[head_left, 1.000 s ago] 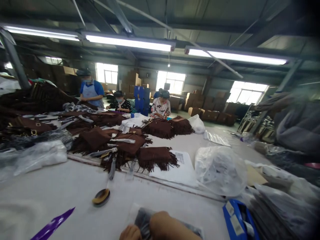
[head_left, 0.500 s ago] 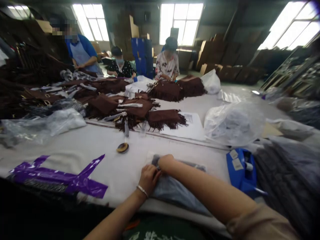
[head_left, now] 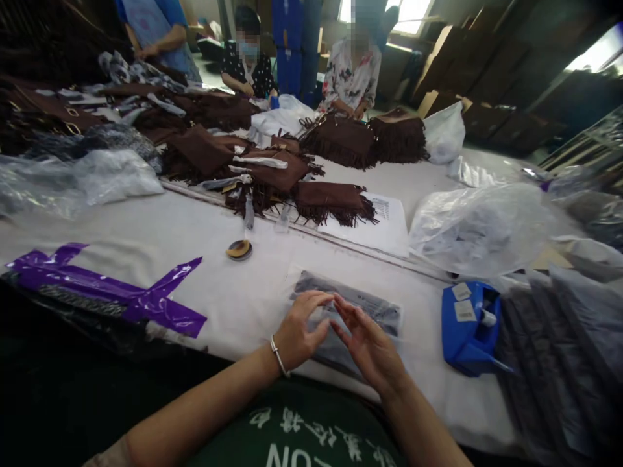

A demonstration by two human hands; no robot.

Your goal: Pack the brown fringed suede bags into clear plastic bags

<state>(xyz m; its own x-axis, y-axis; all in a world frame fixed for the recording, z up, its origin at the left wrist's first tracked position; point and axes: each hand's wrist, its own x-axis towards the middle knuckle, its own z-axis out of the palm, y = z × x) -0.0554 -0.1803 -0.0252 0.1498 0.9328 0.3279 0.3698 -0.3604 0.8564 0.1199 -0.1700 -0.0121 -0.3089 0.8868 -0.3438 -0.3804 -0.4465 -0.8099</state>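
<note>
A dark, flat item in a clear plastic bag (head_left: 377, 310) lies on the white-covered table in front of me. My left hand (head_left: 302, 329) is over its near left part, fingers stretched and thumb apart. Opposite it, my right hand (head_left: 370, 347) tilts inward with its fingers extended, and the fingertips of both hands nearly meet. No object shows between them. Whether the palms rest on the bag cannot be made out. A blue tape dispenser (head_left: 460, 344) stands to the right of the bag.
Grey wrapped packages (head_left: 545, 350) are stacked at the right, with a large clear plastic bag (head_left: 479, 227) behind. Purple tape (head_left: 131, 292) covers the table's left edge. A small round dish (head_left: 239, 250) and brown fringed bags (head_left: 335, 198) lie farther back. Several co-workers stand or sit opposite.
My right hand has drawn back from the bag's left end, its forearm no longer crossing over the bag. Both hands have opened and now face each other. The view has tipped downward.
</note>
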